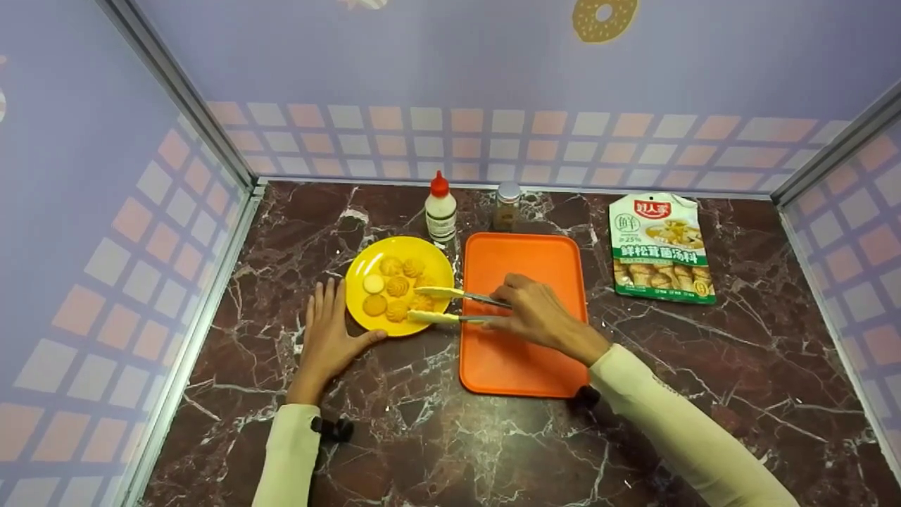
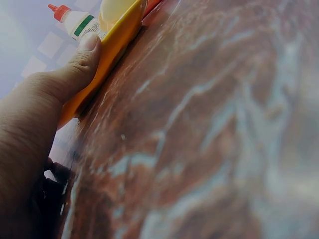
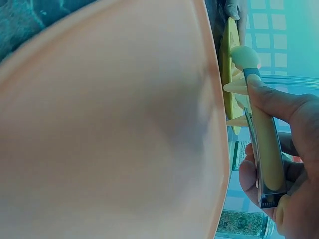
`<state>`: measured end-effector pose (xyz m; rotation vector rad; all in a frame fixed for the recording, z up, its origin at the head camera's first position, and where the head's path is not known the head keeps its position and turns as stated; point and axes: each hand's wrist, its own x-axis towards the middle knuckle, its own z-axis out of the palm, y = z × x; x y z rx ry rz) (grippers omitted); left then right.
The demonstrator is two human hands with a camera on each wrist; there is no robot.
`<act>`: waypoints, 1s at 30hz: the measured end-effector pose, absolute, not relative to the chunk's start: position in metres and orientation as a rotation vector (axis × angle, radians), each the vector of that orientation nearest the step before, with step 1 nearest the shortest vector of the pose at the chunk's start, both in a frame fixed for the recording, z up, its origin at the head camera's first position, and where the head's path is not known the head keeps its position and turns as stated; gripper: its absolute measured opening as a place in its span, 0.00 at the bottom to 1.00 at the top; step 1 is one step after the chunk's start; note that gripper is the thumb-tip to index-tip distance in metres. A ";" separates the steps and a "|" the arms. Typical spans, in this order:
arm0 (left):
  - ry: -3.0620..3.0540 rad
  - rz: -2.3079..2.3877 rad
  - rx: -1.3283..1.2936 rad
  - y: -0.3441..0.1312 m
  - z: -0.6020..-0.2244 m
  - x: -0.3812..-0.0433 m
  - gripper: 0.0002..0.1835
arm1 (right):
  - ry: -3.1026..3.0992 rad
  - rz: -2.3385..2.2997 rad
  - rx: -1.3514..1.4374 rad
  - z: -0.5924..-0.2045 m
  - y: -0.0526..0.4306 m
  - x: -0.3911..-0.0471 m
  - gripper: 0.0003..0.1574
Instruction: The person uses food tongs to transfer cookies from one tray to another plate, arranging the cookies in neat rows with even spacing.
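Note:
My right hand [image 1: 538,313] grips a pair of tongs [image 1: 461,294] with pale yellow tips and metal arms. In the right wrist view the thumb presses one arm of the tongs [image 3: 266,144] and fingers curl round the other. The spread tips reach over the right side of a yellow plate [image 1: 415,246], among swirled cookies [image 1: 398,286]. A pale round disc [image 1: 374,284] and a flat brown cookie [image 1: 375,305] lie on the plate's left. At that edge my left hand [image 1: 327,345] rests with straight fingers, its thumb [image 2: 82,62] touching the rim.
An orange tray [image 1: 521,366] lies under my right hand, just right of the plate. Behind stand a red-capped squeeze bottle [image 1: 441,211] and a small spice jar [image 1: 507,208]. A green-and-white food packet [image 1: 662,246] lies at the right. Panel walls bound the marbled table [image 1: 394,451].

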<state>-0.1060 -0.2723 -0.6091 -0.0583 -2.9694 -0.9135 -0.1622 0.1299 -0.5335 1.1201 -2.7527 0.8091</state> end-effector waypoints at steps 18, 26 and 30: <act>-2.983 -0.917 -0.053 -0.272 -0.607 -0.106 0.74 | -2.809 0.777 1.073 -0.531 0.126 -0.161 0.28; -2.990 -0.910 -0.055 -0.271 -0.607 -0.106 0.74 | -2.804 0.775 1.056 -0.531 0.127 -0.160 0.28; -2.989 -0.912 -0.051 -0.271 -0.607 -0.106 0.74 | -2.795 0.778 1.053 -0.530 0.128 -0.160 0.29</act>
